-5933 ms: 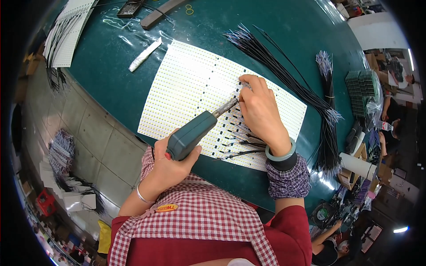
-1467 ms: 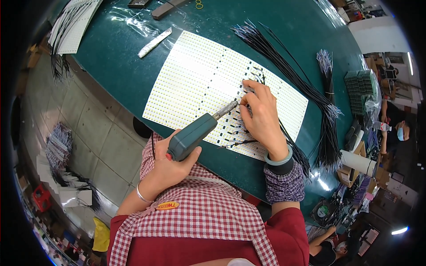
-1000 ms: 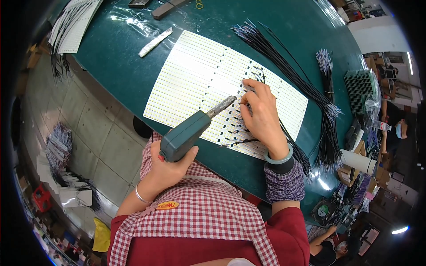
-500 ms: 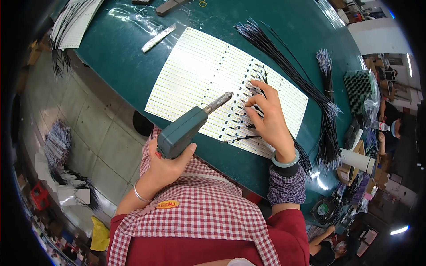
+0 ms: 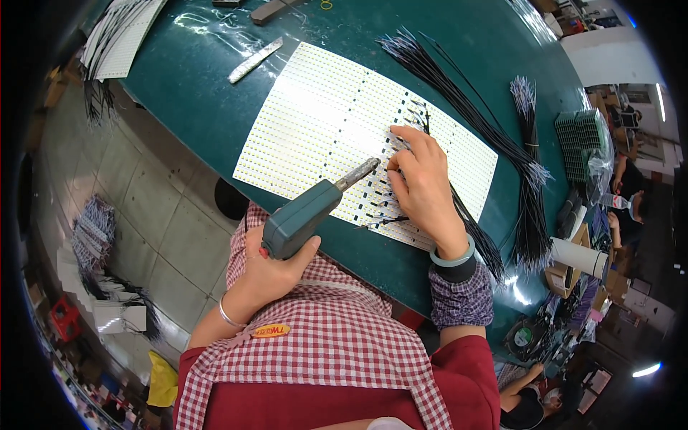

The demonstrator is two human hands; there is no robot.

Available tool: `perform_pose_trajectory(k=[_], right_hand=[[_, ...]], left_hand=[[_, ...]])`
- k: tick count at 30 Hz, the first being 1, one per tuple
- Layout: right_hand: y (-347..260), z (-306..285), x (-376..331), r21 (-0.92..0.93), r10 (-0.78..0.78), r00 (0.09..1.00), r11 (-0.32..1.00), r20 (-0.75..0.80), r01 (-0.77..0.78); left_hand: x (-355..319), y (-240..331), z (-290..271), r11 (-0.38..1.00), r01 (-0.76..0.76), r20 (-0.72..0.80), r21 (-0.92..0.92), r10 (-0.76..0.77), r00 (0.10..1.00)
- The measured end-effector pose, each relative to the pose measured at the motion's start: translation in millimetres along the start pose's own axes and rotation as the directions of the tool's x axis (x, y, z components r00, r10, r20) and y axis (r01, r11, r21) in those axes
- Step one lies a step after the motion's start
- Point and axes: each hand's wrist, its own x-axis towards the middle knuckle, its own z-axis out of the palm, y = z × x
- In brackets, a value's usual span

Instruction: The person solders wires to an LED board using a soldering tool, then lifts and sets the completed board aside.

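My left hand (image 5: 276,271) is closed around the dark green handle of a soldering gun (image 5: 304,218), near the table's front edge. Its metal tip points up and right, ending just beside the fingers of my right hand (image 5: 423,183). That hand is over a white LED panel (image 5: 301,122), its index finger reaching forward while thumb and middle finger curl together. Whatever they pinch is too small and hidden to make out. Thin black wires (image 5: 383,206) with pale ends lie along the dark pads of the panel, partly covered by my right hand.
Long bundles of black wire (image 5: 459,100) lie on the green table (image 5: 193,107) at the right. A silvery strip (image 5: 256,61) rests beyond the panel. Stacked green boards (image 5: 579,147) and a white roll (image 5: 577,258) are far right. Other people work beyond the table's right side.
My right hand has shifted slightly left and its thumb and fingers have moved closer to the tip. The soldering gun has moved a little right and down.
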Motion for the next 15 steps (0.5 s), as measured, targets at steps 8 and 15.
perform_pose_trajectory(k=[8,15], right_hand=[[-2.1,0.3,2.2,-0.005,0.002,0.999,1.000,0.032,-0.001],[-2.7,0.0,2.4,0.000,0.023,0.999,1.000,0.046,-0.023]], left_hand=[[0.9,-1.7,2.3,0.990,0.035,-0.009,-0.133,-0.037,0.999],[4.5,1.0,1.0,0.994,0.061,0.036,-0.089,-0.058,0.998]])
